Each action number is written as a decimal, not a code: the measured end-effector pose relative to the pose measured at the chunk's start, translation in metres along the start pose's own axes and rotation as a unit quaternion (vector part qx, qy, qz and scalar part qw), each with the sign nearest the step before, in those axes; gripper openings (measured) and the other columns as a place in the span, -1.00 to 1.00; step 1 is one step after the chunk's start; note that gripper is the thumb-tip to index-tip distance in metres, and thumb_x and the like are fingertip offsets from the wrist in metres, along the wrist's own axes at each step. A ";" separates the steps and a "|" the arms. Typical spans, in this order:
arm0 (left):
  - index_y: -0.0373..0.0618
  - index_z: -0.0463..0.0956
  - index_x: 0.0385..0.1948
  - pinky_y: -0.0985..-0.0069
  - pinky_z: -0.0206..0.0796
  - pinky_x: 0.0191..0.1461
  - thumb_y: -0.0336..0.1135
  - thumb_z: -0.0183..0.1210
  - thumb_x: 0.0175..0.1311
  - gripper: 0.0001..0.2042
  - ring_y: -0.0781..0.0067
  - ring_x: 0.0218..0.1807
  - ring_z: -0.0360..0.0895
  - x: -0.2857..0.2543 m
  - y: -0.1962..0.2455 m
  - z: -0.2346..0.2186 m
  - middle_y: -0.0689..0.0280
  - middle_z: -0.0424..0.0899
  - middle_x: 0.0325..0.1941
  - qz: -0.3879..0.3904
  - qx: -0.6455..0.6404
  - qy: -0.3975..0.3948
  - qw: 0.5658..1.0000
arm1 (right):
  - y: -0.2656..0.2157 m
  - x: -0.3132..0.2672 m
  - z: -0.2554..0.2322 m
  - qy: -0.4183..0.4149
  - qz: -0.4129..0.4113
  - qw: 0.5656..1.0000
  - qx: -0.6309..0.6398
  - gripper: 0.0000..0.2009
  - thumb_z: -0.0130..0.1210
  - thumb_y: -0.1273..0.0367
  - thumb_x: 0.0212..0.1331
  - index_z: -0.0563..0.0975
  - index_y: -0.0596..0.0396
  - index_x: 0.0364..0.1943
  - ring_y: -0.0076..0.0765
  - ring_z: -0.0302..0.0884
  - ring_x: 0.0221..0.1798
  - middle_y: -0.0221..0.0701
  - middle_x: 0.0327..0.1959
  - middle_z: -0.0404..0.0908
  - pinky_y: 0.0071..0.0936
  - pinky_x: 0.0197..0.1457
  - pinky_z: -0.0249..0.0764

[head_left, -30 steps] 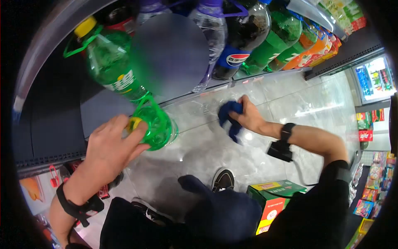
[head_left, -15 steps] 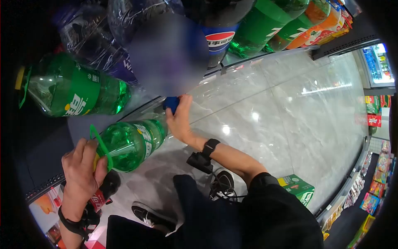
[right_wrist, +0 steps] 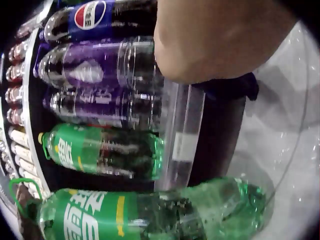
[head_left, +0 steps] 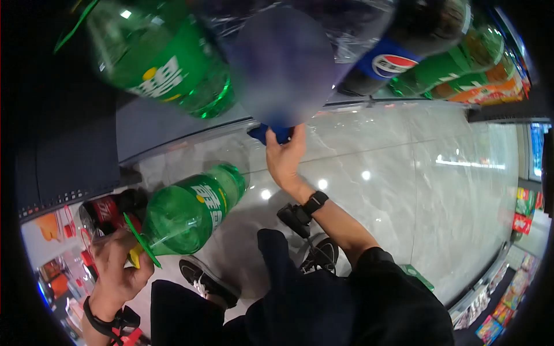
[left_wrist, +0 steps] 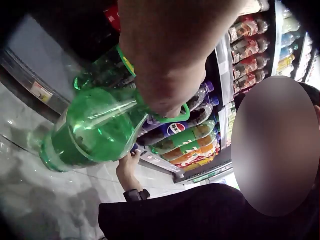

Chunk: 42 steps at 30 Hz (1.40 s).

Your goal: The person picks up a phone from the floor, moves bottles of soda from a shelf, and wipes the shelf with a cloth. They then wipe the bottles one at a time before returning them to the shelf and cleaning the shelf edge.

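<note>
A large green soda bottle (head_left: 187,213) hangs tilted in front of the shelf, its base towards the shelf side. My left hand (head_left: 118,268) grips it at the neck, by the yellow cap and green carry handle. In the left wrist view that bottle (left_wrist: 92,132) overlaps the floor. My right hand (head_left: 285,164) holds a dark blue cloth (head_left: 262,134) at the shelf's front edge. From the right wrist view, the cloth (right_wrist: 232,89) shows below the hand, beside the clear edge strip. A similar green bottle (head_left: 167,66) stands on the shelf above.
Purple-labelled bottles (right_wrist: 90,62) and a cola bottle (head_left: 392,63) line the shelf (head_left: 173,132), with more green and orange bottles to the right. Shoes (head_left: 208,279) stand on the glossy tiled floor (head_left: 369,207). A dark red-labelled bottle (head_left: 104,213) is at the left.
The left hand has drawn the bottle down and tilted it over from a more upright pose. The right hand has carried the cloth from over the floor leftward, then to the shelf edge.
</note>
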<state>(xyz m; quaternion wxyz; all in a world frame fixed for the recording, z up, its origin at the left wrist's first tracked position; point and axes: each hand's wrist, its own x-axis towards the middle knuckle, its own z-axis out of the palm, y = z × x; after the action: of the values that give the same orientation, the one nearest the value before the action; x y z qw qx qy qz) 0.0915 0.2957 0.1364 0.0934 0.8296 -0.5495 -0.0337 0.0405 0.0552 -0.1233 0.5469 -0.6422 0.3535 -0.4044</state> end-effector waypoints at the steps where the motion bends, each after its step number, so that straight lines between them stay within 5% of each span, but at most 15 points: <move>1: -0.22 0.35 -0.46 0.45 0.16 -0.41 -0.41 0.14 -0.10 -0.82 0.28 -0.58 0.37 -0.010 0.000 -0.005 0.24 0.43 -0.57 0.000 0.037 -0.015 0.999 | 0.000 -0.006 0.007 -0.013 0.000 1.000 0.001 -0.62 0.14 0.52 -0.13 0.31 0.27 -0.17 -0.11 0.38 -0.22 -0.12 -0.29 0.38 -0.38 -0.12 0.32; 3: -0.21 0.35 -0.46 0.45 0.15 -0.38 -0.40 0.14 -0.11 -0.81 0.28 -0.56 0.37 -0.028 0.001 -0.009 0.24 0.44 -0.56 -0.008 0.038 -0.025 0.999 | -0.001 -0.015 0.018 -0.078 -0.060 0.995 -0.035 -0.68 0.23 0.48 -0.15 0.38 0.23 -0.29 -0.44 0.43 -0.40 -0.28 -0.45 0.46 -0.50 -0.31 0.39; 14: -0.15 0.37 -0.52 0.44 0.12 -0.37 -0.30 0.19 -0.14 -0.79 0.32 -0.54 0.40 -0.119 0.009 -0.021 0.27 0.44 -0.57 -0.088 -0.018 -0.120 0.989 | -0.037 -0.082 0.153 -0.404 -0.114 0.907 -0.035 -0.71 0.16 0.53 -0.21 0.38 0.28 -0.33 0.10 0.45 -0.24 -0.01 -0.32 0.47 -0.19 -0.22 0.39; 17: -0.18 0.35 -0.53 0.47 0.16 -0.61 -0.30 0.19 -0.12 -0.78 0.36 -0.68 0.38 -0.131 0.010 -0.019 0.29 0.41 -0.64 -0.084 -0.083 -0.094 0.989 | -0.037 -0.098 0.195 -0.487 -0.147 0.860 -0.037 -0.69 0.16 0.52 -0.21 0.45 0.31 -0.26 0.04 0.47 -0.26 -0.05 -0.31 0.52 -0.25 -0.14 0.38; 22: -0.17 0.34 -0.54 0.50 0.12 -0.62 -0.34 0.18 -0.14 -0.80 0.38 -0.74 0.33 -0.144 0.009 -0.025 0.31 0.40 -0.68 -0.131 -0.029 -0.059 0.989 | -0.032 -0.110 0.232 -0.537 -0.113 0.836 0.016 -0.70 0.05 0.55 -0.18 0.55 0.06 -0.25 -0.15 0.49 -0.18 -0.16 -0.25 0.55 -0.40 0.02 0.33; 24: -0.16 0.34 -0.55 0.50 0.12 -0.57 -0.34 0.18 -0.16 -0.80 0.37 -0.71 0.33 -0.157 0.008 -0.023 0.32 0.40 -0.67 -0.187 -0.034 -0.064 0.980 | -0.013 -0.109 0.234 -0.607 0.047 0.773 0.177 -0.70 0.02 0.53 0.00 0.45 0.19 -0.11 -0.36 0.45 -0.11 -0.33 -0.18 0.54 -0.53 -0.01 0.35; 27: -0.14 0.35 -0.58 0.49 0.13 -0.40 -0.37 0.19 -0.17 -0.82 0.37 -0.59 0.33 -0.176 0.008 -0.018 0.33 0.42 -0.63 -0.346 -0.061 -0.001 0.936 | -0.039 -0.079 0.189 -0.652 0.387 0.520 0.393 -0.58 -0.15 0.58 0.11 0.22 0.09 0.12 -0.40 0.31 0.07 -0.34 0.06 0.33 -0.43 0.13 0.25; 30: -0.21 0.33 -0.51 0.47 0.12 -0.24 -0.42 0.14 -0.15 -0.82 0.26 -0.39 0.25 -0.202 0.011 -0.017 0.24 0.40 -0.50 -0.407 -0.050 0.019 0.912 | -0.056 -0.065 0.163 -0.596 0.492 0.456 0.440 -0.55 -0.08 0.49 0.12 0.18 0.08 0.14 -0.31 0.35 0.07 -0.29 0.03 0.37 -0.37 0.11 0.32; 33: -0.21 0.30 -0.51 0.44 0.13 -0.24 -0.44 0.13 -0.16 -0.81 0.24 -0.39 0.24 -0.214 0.011 -0.021 0.24 0.39 -0.51 -0.467 -0.060 0.016 0.882 | -0.084 -0.041 0.144 -0.607 0.492 0.476 0.403 -0.55 -0.08 0.47 0.13 0.17 0.07 0.15 -0.27 0.36 0.08 -0.29 0.04 0.37 -0.34 0.12 0.33; 34: -0.22 0.29 -0.52 0.41 0.13 -0.24 -0.44 0.14 -0.16 -0.80 0.22 -0.38 0.24 -0.219 0.010 -0.021 0.23 0.38 -0.52 -0.493 -0.043 0.020 0.869 | -0.100 -0.036 0.133 -0.602 0.469 0.537 0.359 -0.51 0.01 0.45 0.09 0.18 0.08 0.14 -0.29 0.38 0.05 -0.29 0.01 0.38 -0.36 0.09 0.33; 35: -0.22 0.33 -0.54 0.51 0.13 -0.42 -0.49 0.14 -0.15 -0.85 0.34 -0.54 0.30 -0.220 0.005 -0.024 0.24 0.39 -0.57 -0.429 0.048 0.024 0.902 | -0.088 -0.037 0.126 -0.615 0.307 0.680 0.257 -0.49 0.08 0.42 0.05 0.20 0.10 0.12 -0.31 0.40 -0.02 -0.31 -0.01 0.38 -0.39 0.04 0.33; 37: -0.22 0.31 -0.56 0.57 0.11 -0.48 -0.52 0.11 -0.14 -0.86 0.42 -0.57 0.30 -0.239 0.009 -0.021 0.26 0.37 -0.58 -0.526 -0.027 0.074 0.847 | -0.082 -0.029 0.104 -0.545 -0.176 0.812 0.112 -0.61 0.11 0.43 -0.05 0.40 0.09 -0.03 -0.21 0.34 0.01 -0.29 -0.07 0.39 -0.36 0.10 0.24; 38: -0.22 0.30 -0.58 0.62 0.09 -0.54 -0.55 0.09 -0.12 -0.87 0.50 -0.59 0.30 -0.250 0.013 -0.019 0.28 0.34 -0.60 -0.607 -0.105 0.121 0.778 | -0.078 -0.024 0.095 -0.551 -0.177 0.807 0.116 -0.61 0.11 0.43 -0.05 0.40 0.09 -0.03 -0.21 0.34 0.01 -0.29 -0.07 0.39 -0.36 0.10 0.24; 40: -0.21 0.26 -0.57 0.74 0.04 -0.61 -0.56 0.06 -0.01 -0.88 0.67 -0.58 0.28 -0.262 0.014 -0.016 0.36 0.30 -0.61 -0.614 -0.103 0.141 0.770 | -0.074 -0.015 0.090 -0.486 -0.508 0.687 -0.184 -0.64 0.02 0.45 -0.08 0.45 0.06 -0.09 -0.13 0.21 0.16 -0.29 -0.06 0.37 -0.29 0.21 0.15; 42: -0.19 0.23 -0.53 0.77 0.06 -0.56 -0.52 0.04 0.10 -0.87 0.73 -0.59 0.27 -0.265 0.015 -0.014 0.40 0.29 -0.61 -0.628 -0.121 0.188 0.745 | -0.049 -0.022 0.113 -0.481 -0.557 0.628 -0.253 -0.64 -0.03 0.44 -0.06 0.44 0.04 -0.07 -0.13 0.14 0.21 -0.31 -0.03 0.36 -0.27 0.25 0.09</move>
<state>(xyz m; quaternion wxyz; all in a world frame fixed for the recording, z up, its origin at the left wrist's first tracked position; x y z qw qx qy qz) -0.0249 0.5350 0.1404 0.2522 0.9585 0.1331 0.0060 0.1346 0.1292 -0.0861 0.1261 -0.9330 -0.2965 -0.1603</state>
